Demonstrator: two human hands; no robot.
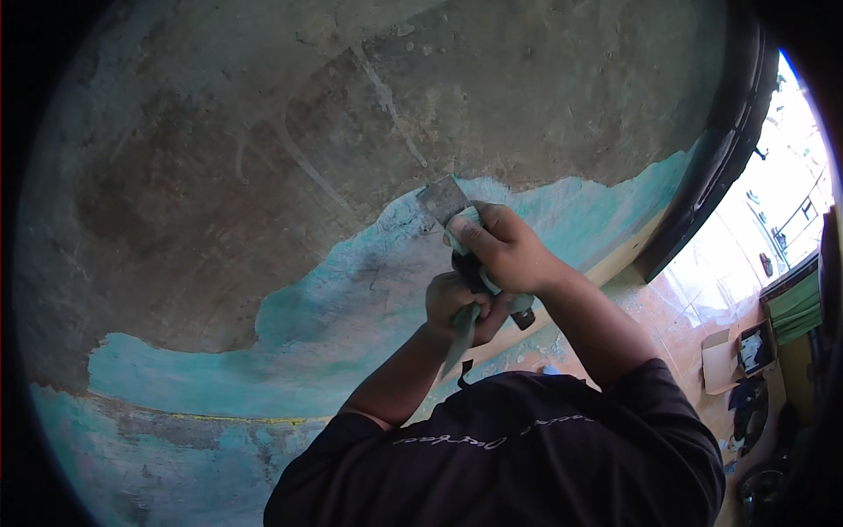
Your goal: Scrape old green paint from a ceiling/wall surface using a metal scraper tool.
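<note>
A scraper (pixel 442 199) with a flat, wide metal blade lies against the wall, where turquoise paint (pixel 325 307) meets bare grey plaster (pixel 202 220). My right hand (pixel 509 250) is wrapped round it just behind the blade, thumb along the top. Lower down, my left hand (pixel 457 303) is closed around the handle. A pale cloth (pixel 460 338) is bunched about the grip and hangs out below the left hand. The black handle end (pixel 524 318) pokes out under the right wrist. My fingers hide most of the handle.
To the right, a dark door frame (pixel 702 211) borders a bright doorway. An open cardboard box (pixel 722 362) stands on the tiled floor (pixel 628 303), where paint flakes lie scattered. A green curtain (pixel 795 309) hangs at the far right. A yellow line (pixel 211 418) runs along the lower wall.
</note>
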